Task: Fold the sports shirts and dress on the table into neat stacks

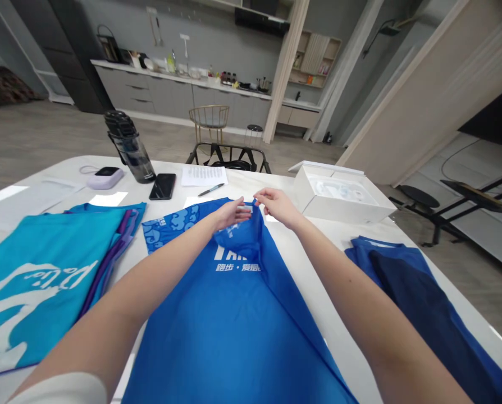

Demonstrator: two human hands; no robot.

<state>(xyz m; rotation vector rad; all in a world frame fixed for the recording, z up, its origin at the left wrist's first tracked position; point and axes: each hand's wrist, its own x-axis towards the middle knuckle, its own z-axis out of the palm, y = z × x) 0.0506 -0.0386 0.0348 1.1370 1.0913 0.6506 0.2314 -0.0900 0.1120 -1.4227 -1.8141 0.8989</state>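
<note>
A blue T-shirt (229, 320) with white lettering and a wave-patterned sleeve lies spread on the table in front of me. Its right side is folded inward along a long crease. At the neckline, my left hand (233, 214) rests with its fingers stretched out over the cloth. My right hand (276, 206) pinches the edge of the shirt near the collar, thumb and forefinger together. To the left is a stack of folded shirts (53, 264), a turquoise one with white print on top. Folded dark blue garments (419, 292) lie on the right.
Beyond the shirt on the white table (276, 182) are a phone (163, 186), a tilted-looking water bottle (129, 148), a lilac device (105, 177), a pen (211, 189) and a printed sheet (204, 175). A white box (339, 196) stands at the back right. A chair (229, 157) is behind the table.
</note>
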